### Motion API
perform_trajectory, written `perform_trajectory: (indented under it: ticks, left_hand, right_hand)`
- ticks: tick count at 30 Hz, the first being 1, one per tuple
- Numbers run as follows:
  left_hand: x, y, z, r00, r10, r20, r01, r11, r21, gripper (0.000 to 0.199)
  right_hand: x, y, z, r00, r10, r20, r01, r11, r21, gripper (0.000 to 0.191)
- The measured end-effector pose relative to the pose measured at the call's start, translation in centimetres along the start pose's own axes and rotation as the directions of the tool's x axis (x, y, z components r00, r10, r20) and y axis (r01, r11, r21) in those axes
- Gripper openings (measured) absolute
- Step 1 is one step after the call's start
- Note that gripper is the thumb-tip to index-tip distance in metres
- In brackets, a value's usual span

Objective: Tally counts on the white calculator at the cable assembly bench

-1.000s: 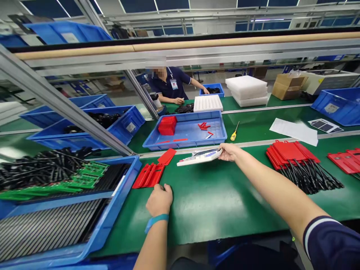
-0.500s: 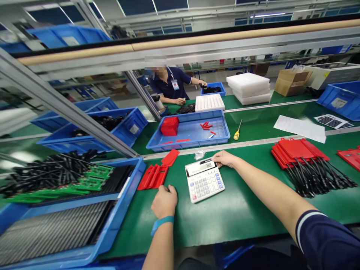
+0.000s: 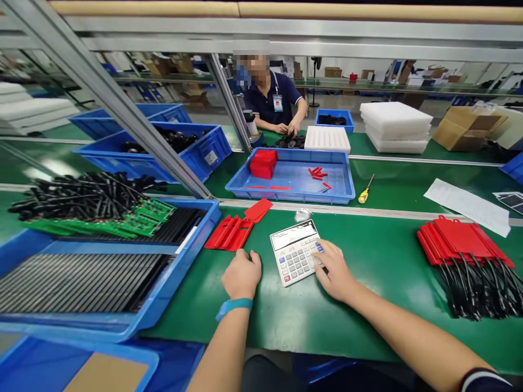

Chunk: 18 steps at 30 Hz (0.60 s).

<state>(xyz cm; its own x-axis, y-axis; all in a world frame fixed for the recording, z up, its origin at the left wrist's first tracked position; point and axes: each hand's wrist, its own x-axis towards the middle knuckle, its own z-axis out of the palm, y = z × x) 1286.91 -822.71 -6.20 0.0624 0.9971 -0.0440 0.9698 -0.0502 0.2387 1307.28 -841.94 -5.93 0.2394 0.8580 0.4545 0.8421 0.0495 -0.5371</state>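
A white desktop calculator lies on the green bench top, slightly turned, its grey and blue keys facing up. My right hand is over its right side, fingers apart and fingertips at the keys, with the thumb beside its lower edge. To the calculator's left my left hand rests on the bench, its fingers curled under into a fist; what is inside, if anything, is hidden. Just beyond that fist lie ribbed red plastic parts and a flat red piece.
At left, a blue tray holds black strips and green circuit boards with black cables. Ahead stand a blue tray of red pieces and a yellow screwdriver. Red panels with cables lie right. A co-worker sits opposite.
My right hand has let go of the calculator's top right corner and moved down onto its keys. My left hand stays curled at its left. The view has shifted.
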Motion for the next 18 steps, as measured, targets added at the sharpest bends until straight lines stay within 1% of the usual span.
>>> perform_trajectory:
  ticks: [2, 4, 8, 11, 13, 15, 18]
  left_hand:
    - [0.1, -0.1, 0.1, 1.000, 0.001, -0.003, -0.001, 1.000, 0.004, 0.032]
    - [0.1, -0.1, 0.2, 1.000, -0.001, -0.003, 0.001, 1.000, 0.009, 0.032]
    - [0.0, -0.2, 0.3, 1.000, 0.008, -0.008, -0.008, 1.000, 0.007, 0.031]
    - [0.1, -0.3, 0.5, 1.000, 0.016, -0.018, -0.015, 1.000, 0.006, 0.031]
    - [0.1, -0.4, 0.5, 1.000, 0.018, -0.024, -0.018, 1.000, 0.010, 0.030]
    - [0.2, -0.4, 0.4, 1.000, 0.019, -0.022, -0.019, 1.000, 0.009, 0.030]
    - [0.1, -0.3, 0.2, 1.000, 0.019, -0.017, -0.019, 1.000, 0.002, 0.030]
  right_hand:
    - [-1.9, -0.7, 0.2, 0.998, -0.056, 0.023, 0.058, 0.996, -0.069, 0.034]
    - [-2.4, -1.0, 0.1, 0.995, -0.077, 0.057, 0.084, 0.989, -0.121, 0.043]
    - [-1.6, -1.6, -0.8, 0.989, -0.108, 0.104, 0.123, 0.981, -0.148, 0.061]
    - [-1.3, -2.1, -1.3, 0.989, -0.113, 0.096, 0.127, 0.979, -0.157, 0.070]
    - [-1.4, -2.2, -1.3, 0.990, -0.109, 0.088, 0.123, 0.977, -0.173, 0.078]
    - [-1.6, -2.2, -1.0, 0.989, -0.088, 0.119, 0.110, 0.975, -0.193, 0.078]
    - [-1.7, -2.1, -0.6, 0.979, -0.041, 0.202, 0.087, 0.971, -0.221, 0.071]
